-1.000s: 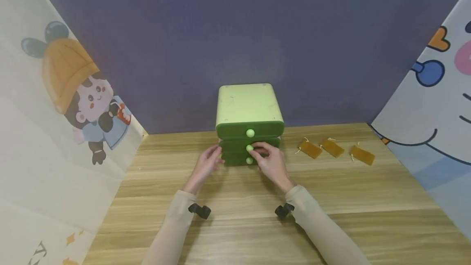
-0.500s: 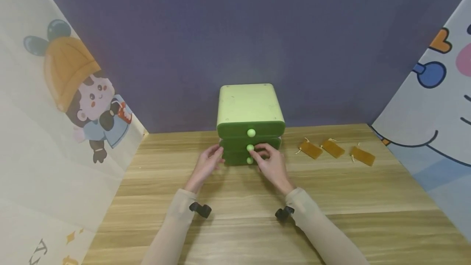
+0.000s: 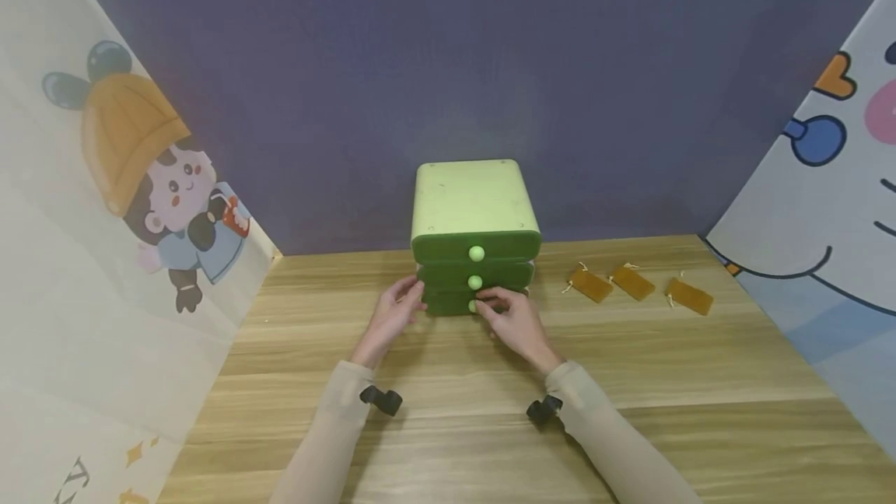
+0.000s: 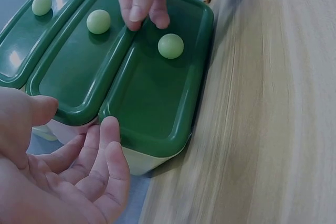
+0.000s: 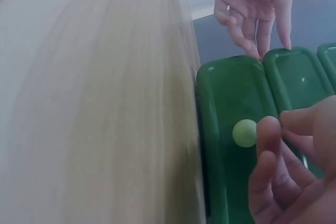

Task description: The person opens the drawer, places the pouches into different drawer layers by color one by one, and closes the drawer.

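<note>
A pale-green, ball-shaped knob (image 5: 244, 133) is borne by a glossy dark-green, round-cornered plastic drawer front (image 5: 231, 90) beside a pale wood-grained tabletop (image 5: 100, 98). Near the knob, the bare right hand (image 5: 299, 174) is held, fingers bent; the front's far end is reached by the bare left hand (image 5: 257, 9)

A plain, pale beige, long cloth left sleeve (image 3: 325, 430) pairs with a matching pale beige right sleeve (image 3: 609, 430). Near their ends sit a small, black, rounded left wrist device (image 3: 381, 400) and a similar black right wrist device (image 3: 544, 409)
</note>
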`<state>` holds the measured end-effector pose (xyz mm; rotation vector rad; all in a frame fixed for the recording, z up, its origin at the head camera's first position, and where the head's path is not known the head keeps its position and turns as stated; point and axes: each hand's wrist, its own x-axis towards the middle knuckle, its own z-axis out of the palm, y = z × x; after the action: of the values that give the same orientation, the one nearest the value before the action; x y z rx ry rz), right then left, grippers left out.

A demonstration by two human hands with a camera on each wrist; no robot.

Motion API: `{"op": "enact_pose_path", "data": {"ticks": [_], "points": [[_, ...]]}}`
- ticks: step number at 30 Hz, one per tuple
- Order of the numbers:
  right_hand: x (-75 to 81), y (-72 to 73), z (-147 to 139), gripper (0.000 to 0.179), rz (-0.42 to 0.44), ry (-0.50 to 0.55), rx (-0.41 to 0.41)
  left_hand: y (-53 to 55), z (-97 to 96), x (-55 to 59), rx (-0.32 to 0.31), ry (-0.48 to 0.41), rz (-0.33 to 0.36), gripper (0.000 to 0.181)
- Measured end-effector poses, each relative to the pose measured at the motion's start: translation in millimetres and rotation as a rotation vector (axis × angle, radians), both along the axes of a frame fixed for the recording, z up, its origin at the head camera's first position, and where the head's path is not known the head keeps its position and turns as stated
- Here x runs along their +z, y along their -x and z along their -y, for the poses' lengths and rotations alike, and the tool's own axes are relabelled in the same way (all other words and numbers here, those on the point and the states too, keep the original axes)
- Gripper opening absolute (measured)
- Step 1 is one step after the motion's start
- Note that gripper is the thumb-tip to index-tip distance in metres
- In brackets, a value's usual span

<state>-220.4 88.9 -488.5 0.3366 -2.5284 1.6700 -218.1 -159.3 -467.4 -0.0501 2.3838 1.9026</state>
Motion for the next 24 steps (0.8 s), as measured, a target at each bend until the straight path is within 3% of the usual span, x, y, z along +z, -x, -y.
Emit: {"op": "enact_pose_path", "data": {"ticks": [13, 24], "points": [[-10.5, 2.8, -4, 0.019, 0.039, -0.055, 0.029, -1.6, 0.2, -1.4, -0.002, 0.021, -0.016, 0.063], [-13.4, 3.2, -5, 0.028, 0.110, -0.011, 0.087, 0.0, -0.9, -3.5, 0.019, -0.002, -0.036, 0.061]]}}
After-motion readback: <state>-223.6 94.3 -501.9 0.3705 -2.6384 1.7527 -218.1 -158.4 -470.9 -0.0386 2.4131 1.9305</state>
